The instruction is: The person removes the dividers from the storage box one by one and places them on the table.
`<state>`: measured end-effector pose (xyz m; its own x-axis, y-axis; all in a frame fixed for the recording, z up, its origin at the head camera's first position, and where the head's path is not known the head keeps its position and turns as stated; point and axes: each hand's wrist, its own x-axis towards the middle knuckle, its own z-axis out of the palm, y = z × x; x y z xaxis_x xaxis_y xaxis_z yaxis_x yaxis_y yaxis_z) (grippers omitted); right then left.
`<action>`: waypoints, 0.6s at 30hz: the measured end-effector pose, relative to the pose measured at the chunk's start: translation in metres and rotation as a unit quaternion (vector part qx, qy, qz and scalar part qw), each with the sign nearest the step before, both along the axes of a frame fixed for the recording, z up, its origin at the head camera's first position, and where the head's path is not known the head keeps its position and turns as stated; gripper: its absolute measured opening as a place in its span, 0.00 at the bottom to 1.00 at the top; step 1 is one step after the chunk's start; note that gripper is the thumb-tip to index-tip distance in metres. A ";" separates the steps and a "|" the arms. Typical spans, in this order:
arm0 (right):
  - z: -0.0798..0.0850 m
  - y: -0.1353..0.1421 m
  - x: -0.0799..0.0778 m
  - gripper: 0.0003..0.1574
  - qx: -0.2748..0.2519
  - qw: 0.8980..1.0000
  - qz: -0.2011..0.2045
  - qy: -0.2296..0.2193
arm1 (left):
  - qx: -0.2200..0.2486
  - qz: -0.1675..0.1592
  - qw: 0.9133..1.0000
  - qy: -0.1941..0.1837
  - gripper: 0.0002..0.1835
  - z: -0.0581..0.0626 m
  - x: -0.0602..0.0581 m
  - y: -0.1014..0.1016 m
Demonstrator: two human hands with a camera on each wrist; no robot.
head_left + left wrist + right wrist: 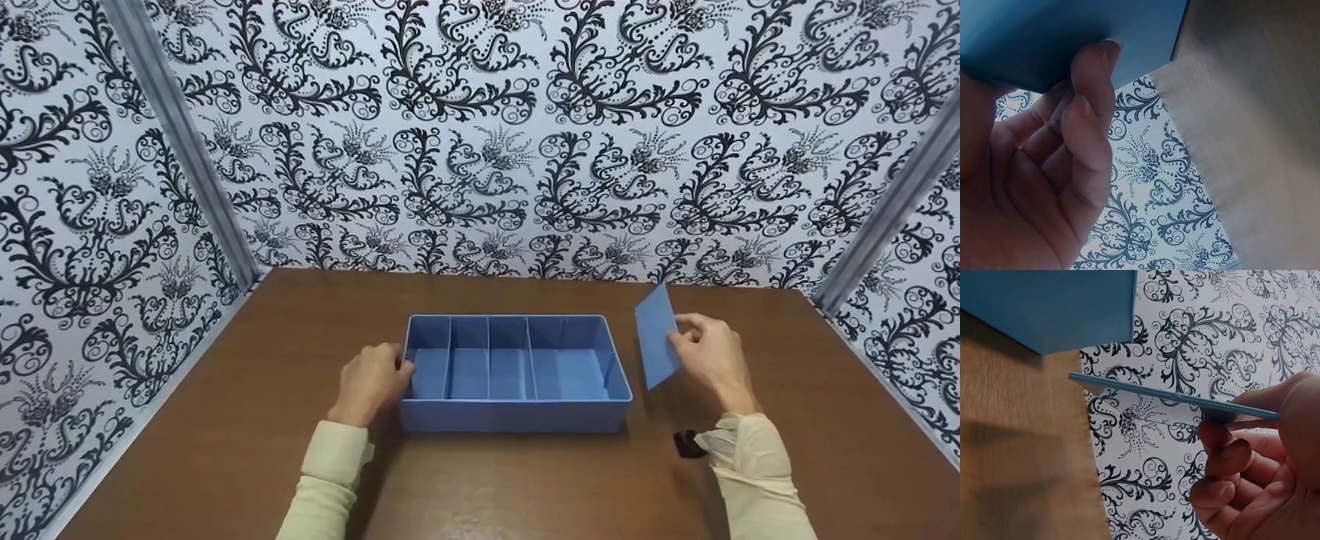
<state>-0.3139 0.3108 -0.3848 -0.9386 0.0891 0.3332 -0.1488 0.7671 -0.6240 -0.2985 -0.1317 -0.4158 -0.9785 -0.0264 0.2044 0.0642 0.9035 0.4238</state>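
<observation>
A blue box (514,417) with upright dividers forming several compartments sits on the brown table. My left hand (373,381) grips its left wall, thumb over the rim and fingers outside; in the left wrist view the fingertips press against the blue wall (1145,39). To the right of the box, my right hand (712,356) pinches a thin, flat blue panel (655,337) between thumb and fingers, holding it tilted upright and apart from the box. Seen edge-on in the right wrist view, the panel (1140,389) points toward the box (1072,309). The rightmost compartment is the widest.
The brown wooden table (480,480) stretches out around the box. Black-and-white patterned walls (480,150) rise behind it and at both sides. A small black object (688,444) shows at the right sleeve cuff.
</observation>
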 end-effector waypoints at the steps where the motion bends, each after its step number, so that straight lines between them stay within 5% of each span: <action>1: -0.001 0.001 0.000 0.22 0.004 1.000 0.001 -0.001 | -0.001 -0.001 1.000 0.001 0.09 0.000 0.000 0.000; 18: -0.014 0.009 -0.006 0.23 0.023 0.998 0.014 -0.062 | 0.005 -0.002 1.000 -0.003 0.10 0.000 0.001 0.000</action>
<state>-0.3198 0.3201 -0.3984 -0.9747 0.0489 0.2180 -0.0953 0.7915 -0.6037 -0.2972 -0.1319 -0.4162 -0.9798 -0.0251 0.1985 0.0649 0.8987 0.4338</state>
